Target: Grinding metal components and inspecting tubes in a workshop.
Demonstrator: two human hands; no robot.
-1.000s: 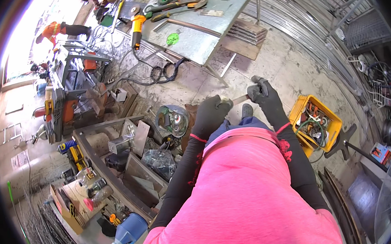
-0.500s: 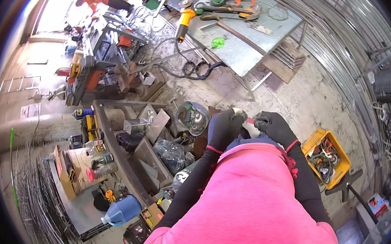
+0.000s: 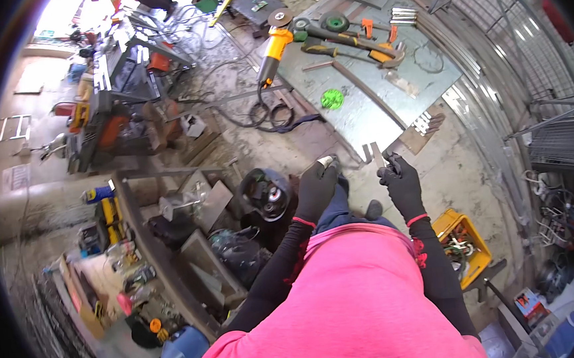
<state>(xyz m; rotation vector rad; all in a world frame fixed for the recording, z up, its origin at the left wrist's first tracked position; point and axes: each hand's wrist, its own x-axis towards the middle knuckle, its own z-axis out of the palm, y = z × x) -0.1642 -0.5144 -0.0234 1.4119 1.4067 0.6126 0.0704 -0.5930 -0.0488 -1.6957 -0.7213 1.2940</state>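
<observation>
My left hand [image 3: 317, 189], in a black glove, is closed in front of me, with a small whitish object [image 3: 325, 160] at its thumb and fingertips; its kind is unclear. My right hand [image 3: 404, 185], gloved alike, is a little to the right, fingers bent around the lower end of a narrow flat strip [image 3: 377, 154] that points up toward the table corner. The hands are apart. Beyond them is the metal-topped table [image 3: 363, 126], bearing a yellow angle grinder [image 3: 274, 55], a hammer [image 3: 385, 58], a bent metal bar [image 3: 367, 93] and a bright green disc [image 3: 332, 99].
On the left, a frame bench [image 3: 167, 267] is beside an open dark bucket [image 3: 265, 195] and scrap pieces. A yellow crate [image 3: 461, 246] of tools stands at the right. Cables [image 3: 276, 116] loop on the floor near the table. Long metal lengths [image 3: 479, 119] line the right side.
My hands have drawn apart; the right one moved right, and the flat strip now shows above it. A red piece seen between them earlier no longer shows. The view has shifted.
</observation>
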